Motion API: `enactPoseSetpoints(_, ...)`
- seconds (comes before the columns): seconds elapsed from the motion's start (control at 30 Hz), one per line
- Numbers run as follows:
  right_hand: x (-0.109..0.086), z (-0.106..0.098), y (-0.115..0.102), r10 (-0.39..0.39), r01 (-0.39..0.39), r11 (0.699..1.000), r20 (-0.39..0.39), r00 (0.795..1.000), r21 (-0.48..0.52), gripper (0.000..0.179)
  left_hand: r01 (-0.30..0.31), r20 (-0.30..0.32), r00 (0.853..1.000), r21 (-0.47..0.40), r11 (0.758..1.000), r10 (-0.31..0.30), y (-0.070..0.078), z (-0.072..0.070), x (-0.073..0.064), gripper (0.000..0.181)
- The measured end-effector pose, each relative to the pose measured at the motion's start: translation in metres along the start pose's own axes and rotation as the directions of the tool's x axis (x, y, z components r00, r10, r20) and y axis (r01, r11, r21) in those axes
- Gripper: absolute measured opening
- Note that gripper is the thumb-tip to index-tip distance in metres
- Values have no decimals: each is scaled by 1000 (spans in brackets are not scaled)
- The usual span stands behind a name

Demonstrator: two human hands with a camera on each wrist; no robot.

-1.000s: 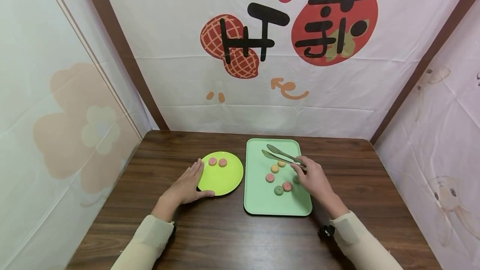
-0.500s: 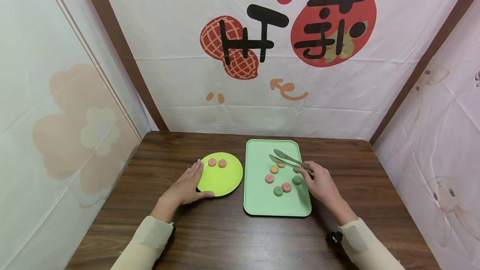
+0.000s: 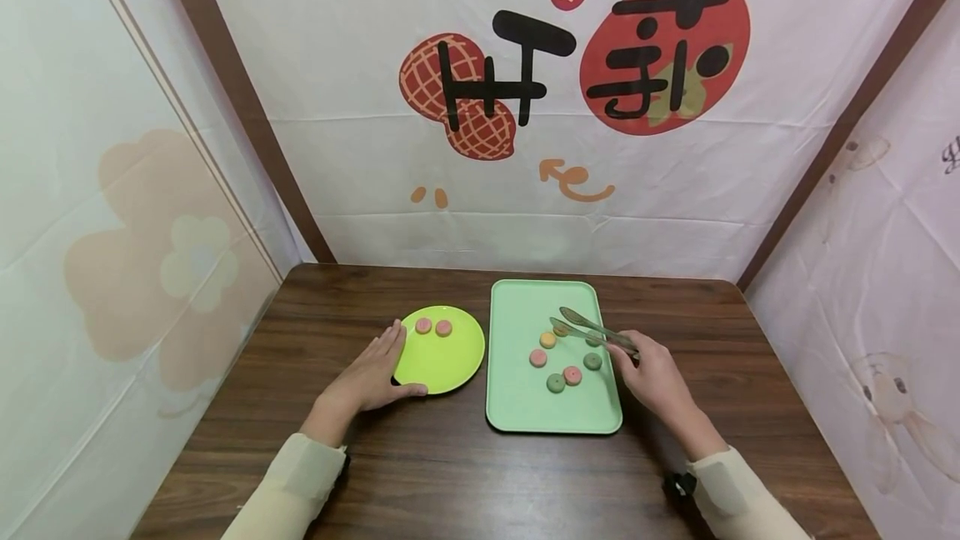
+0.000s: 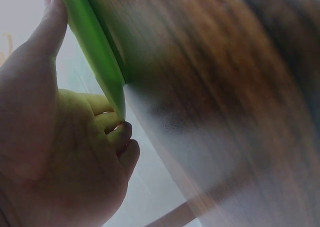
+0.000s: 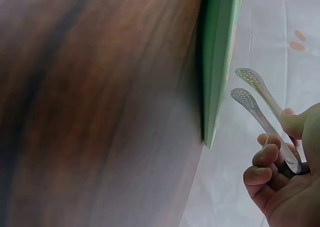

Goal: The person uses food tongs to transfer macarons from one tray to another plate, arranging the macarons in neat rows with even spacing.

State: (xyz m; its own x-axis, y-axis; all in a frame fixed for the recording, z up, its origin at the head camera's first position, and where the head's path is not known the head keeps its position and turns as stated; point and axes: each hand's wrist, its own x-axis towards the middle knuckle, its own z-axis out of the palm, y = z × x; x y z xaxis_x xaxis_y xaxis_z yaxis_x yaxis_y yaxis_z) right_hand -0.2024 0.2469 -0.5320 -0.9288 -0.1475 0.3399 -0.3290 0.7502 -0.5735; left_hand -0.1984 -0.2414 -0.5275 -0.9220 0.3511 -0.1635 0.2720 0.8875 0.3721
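Observation:
My left hand [image 3: 367, 373] rests its straight fingers and thumb along the left rim of a lime-green plate [image 3: 442, 369]. Two pink macarons [image 3: 423, 326] lie near that plate's far side. Over the right part of a pale green tray [image 3: 517, 407], my right hand [image 3: 660, 377] holds a pair of metal tongs [image 5: 263, 121], thumb on one arm and curled fingers on the other. The tongs' perforated tips stand apart with nothing between them. Beneath and around them on the tray are yellow macarons [image 3: 548, 341], pink macarons [image 3: 572, 376] and green macarons [image 3: 555, 382].
Plate and tray stand side by side on a dark wooden table [image 3: 465, 482], with a narrow gap between them. A printed white cloth [image 3: 465, 232] hangs behind the table's far edge, and similar cloths flank both sides.
My right hand has drawn the tongs right and toward me across the tray, their tips still apart. My left hand stays at the plate; the macarons keep their places.

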Motion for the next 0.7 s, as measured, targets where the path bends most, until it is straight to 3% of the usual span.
enactPoseSetpoints(0.7,2,3,2,19,-19,1000,28,999,9,23,2,-6,1000,-12,1000,-2,-4,3,1,125)
